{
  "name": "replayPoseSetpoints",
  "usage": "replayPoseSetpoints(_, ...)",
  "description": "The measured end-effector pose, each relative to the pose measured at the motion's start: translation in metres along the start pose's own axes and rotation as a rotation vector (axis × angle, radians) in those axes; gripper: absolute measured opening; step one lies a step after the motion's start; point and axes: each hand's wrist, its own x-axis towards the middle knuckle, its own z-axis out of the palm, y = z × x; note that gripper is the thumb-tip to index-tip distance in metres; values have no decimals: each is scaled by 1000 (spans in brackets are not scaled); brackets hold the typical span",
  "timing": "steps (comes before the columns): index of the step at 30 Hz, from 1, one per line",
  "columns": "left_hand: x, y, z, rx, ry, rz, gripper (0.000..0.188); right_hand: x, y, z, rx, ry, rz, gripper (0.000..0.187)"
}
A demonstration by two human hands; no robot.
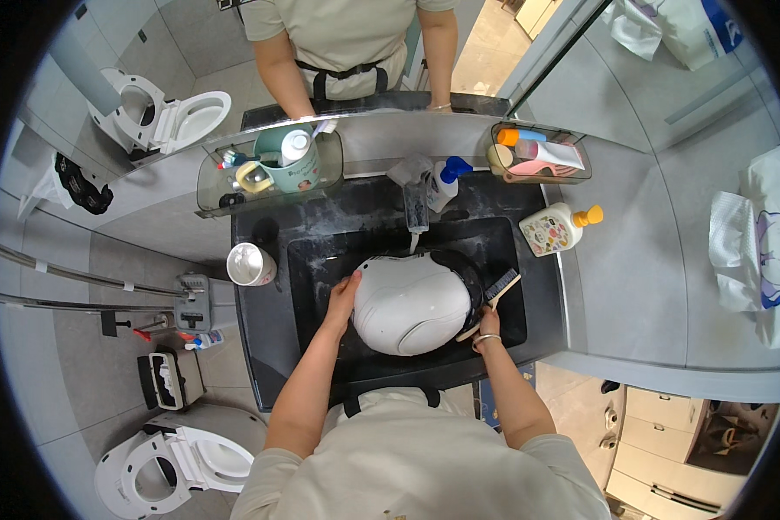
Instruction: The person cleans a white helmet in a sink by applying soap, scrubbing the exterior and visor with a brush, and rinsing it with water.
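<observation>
A glossy white helmet (410, 305) with a dark rim on its right side sits in the black sink (321, 368), just below the faucet (416, 208). A thin stream of water runs from the spout toward it. My left hand (344, 299) holds the helmet's left side, some of the fingers being hidden behind the shell. At the right edge of the helmet, my right hand (489, 323) is closed around the light handle of a scrub brush (502, 286). The brush's dark bristles point up and away from me. Whether those fingers also grip the helmet's rim, I cannot tell.
Behind the faucet stands a blue-topped pump bottle (446, 184). A yellow-topped bottle (553, 230) is on the right, a white cup (251, 263) on the left. Wall trays (329, 186) hold toiletries beneath the mirror. A toilet (182, 468) lies low on the left.
</observation>
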Motion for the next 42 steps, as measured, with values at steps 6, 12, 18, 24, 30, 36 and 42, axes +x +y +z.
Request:
replayPoseSetpoints(6, 1, -1, 14, -1, 111, -50, 52, -1, -8, -17, -287, 18, -119, 18)
replayPoseSetpoints(12, 11, -2, 16, 115, 123, 19, 59, -36, -65, -18, -845, 167, -933, 42)
replayPoseSetpoints(18, 12, 8, 31, 166, 214, -80, 63, -127, -157, 26, -1109, -493, -1016, 37)
replayPoseSetpoints(24, 14, 2, 35, 224, 220, -73, 65, -151, -184, 86, -1578, -601, -1032, 32)
replayPoseSetpoints(30, 16, -11, 31, 176, 207, -128, 66, -184, -158, 125, -1702, -745, -1126, 35)
replayPoseSetpoints(36, 4, -2, 36, 124, 215, -152, 65, -149, -173, 85, -1689, -503, -1010, 37)
replayPoseSetpoints(42, 16, -13, 31, 181, 181, -110, 65, -197, -142, 117, -1532, -647, -1151, 35)
